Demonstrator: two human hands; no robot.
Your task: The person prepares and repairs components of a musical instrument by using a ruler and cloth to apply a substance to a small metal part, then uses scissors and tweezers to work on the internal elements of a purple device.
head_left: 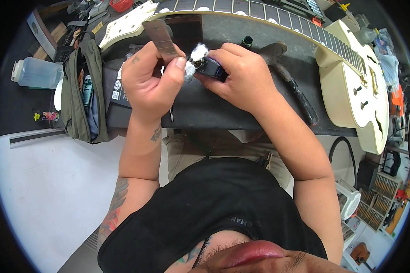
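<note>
White cotton, in two fluffy tufts (198, 53), sits between this person's hands, right at the metal top of a small dark blue device (214, 69) held over the front of the black workbench (241, 116). The right hand (243, 75) is curled around that device, thumb below and fingers above. The left hand (156, 79) pinches a flat metal strip (160, 38) between thumb and bent fingers, its holed end pointing away from the body; the lower tuft lies against the thumb's tip, though I can't tell whether it is gripped too.

Behind the hands, a guitar's long fretted neck (271, 20) runs across the bench to its cream body (351, 91) on the right. A hammer (295, 86) lies just beyond the right hand, near a small dark green bottle (247, 42). Over on the left, an olive pouch (79, 95) stands unzipped beside a translucent bottle (41, 73)
</note>
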